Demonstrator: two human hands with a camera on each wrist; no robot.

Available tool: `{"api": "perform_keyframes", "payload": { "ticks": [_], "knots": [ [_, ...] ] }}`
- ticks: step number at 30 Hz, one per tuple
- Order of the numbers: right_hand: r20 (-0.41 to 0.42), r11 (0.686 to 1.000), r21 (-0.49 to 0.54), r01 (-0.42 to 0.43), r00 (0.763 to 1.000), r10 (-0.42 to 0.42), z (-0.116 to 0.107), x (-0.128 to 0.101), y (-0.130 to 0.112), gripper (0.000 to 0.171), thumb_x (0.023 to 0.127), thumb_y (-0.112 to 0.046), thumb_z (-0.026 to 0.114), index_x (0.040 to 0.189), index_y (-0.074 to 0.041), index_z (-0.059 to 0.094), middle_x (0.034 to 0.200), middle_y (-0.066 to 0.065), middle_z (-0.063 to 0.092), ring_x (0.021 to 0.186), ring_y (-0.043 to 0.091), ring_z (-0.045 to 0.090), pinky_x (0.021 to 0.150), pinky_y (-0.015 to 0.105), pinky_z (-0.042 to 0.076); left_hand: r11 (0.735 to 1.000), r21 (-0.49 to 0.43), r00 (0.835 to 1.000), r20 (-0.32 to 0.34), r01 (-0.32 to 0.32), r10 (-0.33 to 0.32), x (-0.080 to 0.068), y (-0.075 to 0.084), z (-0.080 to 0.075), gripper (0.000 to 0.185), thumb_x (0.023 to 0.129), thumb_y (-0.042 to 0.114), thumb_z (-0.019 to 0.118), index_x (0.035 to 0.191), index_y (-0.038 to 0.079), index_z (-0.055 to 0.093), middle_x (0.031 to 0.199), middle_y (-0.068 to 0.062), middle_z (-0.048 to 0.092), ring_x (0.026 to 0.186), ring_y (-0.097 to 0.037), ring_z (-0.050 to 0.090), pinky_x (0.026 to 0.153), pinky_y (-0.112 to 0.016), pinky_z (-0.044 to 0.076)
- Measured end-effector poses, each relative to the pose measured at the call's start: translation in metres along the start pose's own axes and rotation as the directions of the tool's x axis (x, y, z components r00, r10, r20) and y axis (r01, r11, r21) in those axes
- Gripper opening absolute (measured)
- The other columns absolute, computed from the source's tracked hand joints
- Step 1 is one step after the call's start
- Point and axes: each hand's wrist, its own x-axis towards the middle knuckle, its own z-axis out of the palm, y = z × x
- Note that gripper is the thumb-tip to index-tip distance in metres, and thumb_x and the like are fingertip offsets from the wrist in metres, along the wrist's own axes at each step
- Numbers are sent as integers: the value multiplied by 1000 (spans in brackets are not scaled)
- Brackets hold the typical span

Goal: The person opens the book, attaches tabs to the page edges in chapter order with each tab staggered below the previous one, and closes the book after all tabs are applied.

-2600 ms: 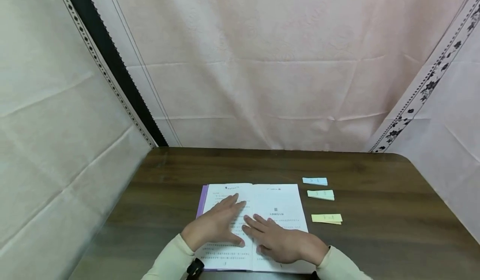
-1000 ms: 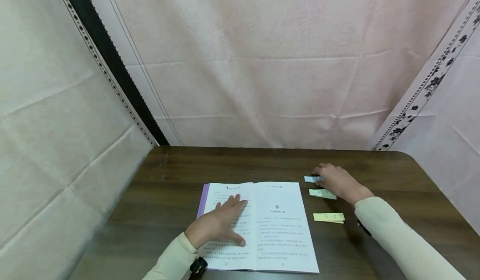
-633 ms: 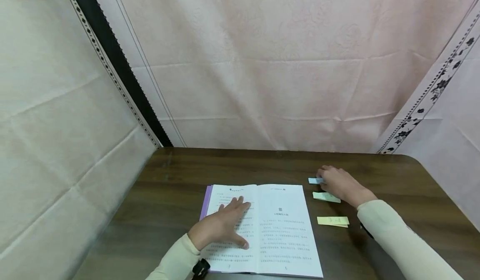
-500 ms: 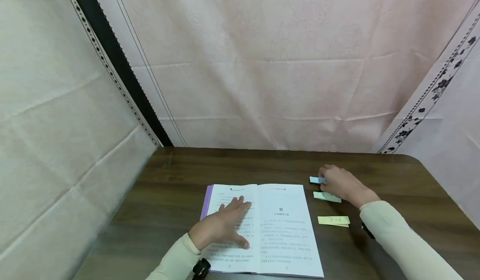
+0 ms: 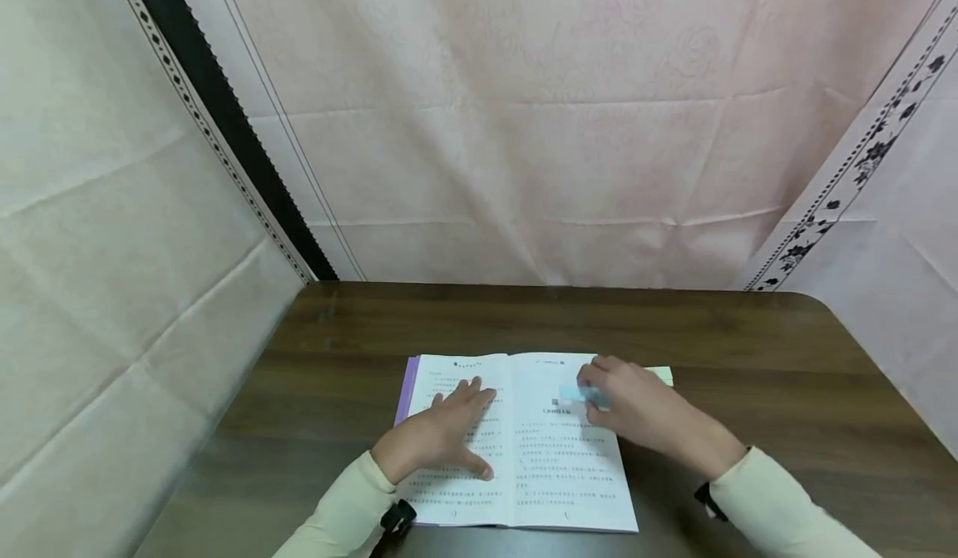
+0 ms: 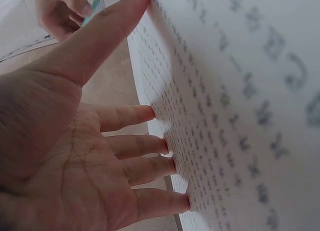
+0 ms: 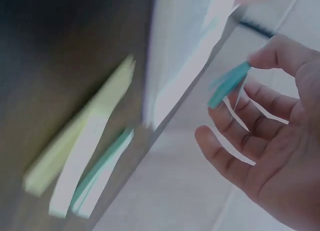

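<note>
While left hand (image 5: 434,440) presses flat on open white paper book (image 5: 516,441), right hand (image 5: 636,412) pinches small blue sticky note (image 5: 578,393) at book's 1 o'clock.

The head camera looks down from high above the open book (image 5: 516,441) on the tabletop (image 5: 748,375), far enough to see both arms. The left wrist camera sits very close to the book's page (image 6: 240,111), looking along it. The right wrist camera looks past the book's edge (image 7: 185,56). All three show the book.

Soft even light; both wrist views blurred, head view sharp.
</note>
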Motion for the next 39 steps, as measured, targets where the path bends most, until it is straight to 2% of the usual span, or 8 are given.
{"api": "perform_keyframes", "payload": {
  "ticks": [11, 18, 21, 24, 27, 32, 36, 39],
  "knots": [
    [-5, 991, -52, 125, 992, -125, 30, -10, -50, 16, 84, -16, 84, 95, -15, 73, 90, -6, 65, 77, 10, 57, 64, 30, 52, 1000, -22, 1000, 3, 2, -2, 3, 1, 0, 114, 73, 39, 97, 164, 8, 36, 175, -17, 20, 162, -36, 15, 127, -63, 17],
    [59, 996, -19, 86, 995, -85, 40, -12, -50, 17, 84, -15, 88, 95, -12, 76, 93, -3, 68, 79, 13, 59, 66, 31, 53, 999, 33, 1000, 4, 21, -21, 3, 5, 1, 112, 72, 41, 98, 163, 10, 40, 174, -15, 23, 161, -34, 20, 127, -60, 23],
    [100, 998, 36, 48, 994, -51, 41, -11, -51, 17, 83, -12, 89, 95, -10, 76, 96, -1, 70, 85, 15, 64, 70, 33, 56, 991, 129, 999, -30, -26, 31, 0, 12, 0, 104, 72, 39, 98, 158, 10, 48, 170, -15, 34, 157, -33, 33, 124, -55, 33],
    [129, 997, 77, 25, 991, -35, 41, -6, -53, 17, 83, -11, 89, 94, -11, 76, 98, 0, 70, 93, 19, 68, 77, 36, 59, 946, 300, 989, -45, -123, 143, -8, 26, -1, 84, 78, 36, 96, 150, 13, 59, 161, -11, 49, 146, -28, 51, 118, -45, 44],
    [132, 996, 88, 18, 991, -30, 40, -3, -53, 17, 83, -10, 89, 94, -12, 76, 97, -1, 70, 93, 19, 69, 77, 37, 59, 841, 489, 960, -24, -233, 281, -15, 45, 5, 60, 85, 36, 90, 137, 16, 69, 150, -4, 61, 133, -19, 62, 109, -37, 52],
    [104, 996, 86, 33, 994, -42, 37, -2, -53, 16, 83, -11, 89, 91, -13, 76, 91, -4, 68, 85, 16, 65, 71, 34, 56, 712, 653, 935, -20, -256, 354, -26, 63, 19, 39, 93, 40, 81, 125, 20, 73, 136, 4, 67, 123, -10, 65, 101, -34, 55],
    [94, 997, 71, 30, 995, -36, 38, -2, -53, 16, 82, -12, 90, 90, -14, 76, 90, -4, 68, 83, 16, 64, 67, 33, 54, 668, 711, 925, -67, -219, 374, -28, 65, 26, 34, 95, 42, 77, 122, 21, 73, 131, 7, 69, 116, -8, 66, 95, -32, 56],
    [86, 998, 49, 31, 996, -35, 42, -5, -53, 16, 81, -13, 90, 90, -14, 77, 88, -4, 67, 80, 16, 63, 65, 33, 53, 661, 718, 924, -66, -218, 375, -28, 66, 30, 34, 97, 43, 75, 122, 21, 75, 130, 9, 70, 115, -8, 66, 95, -34, 57]
  ]
}}
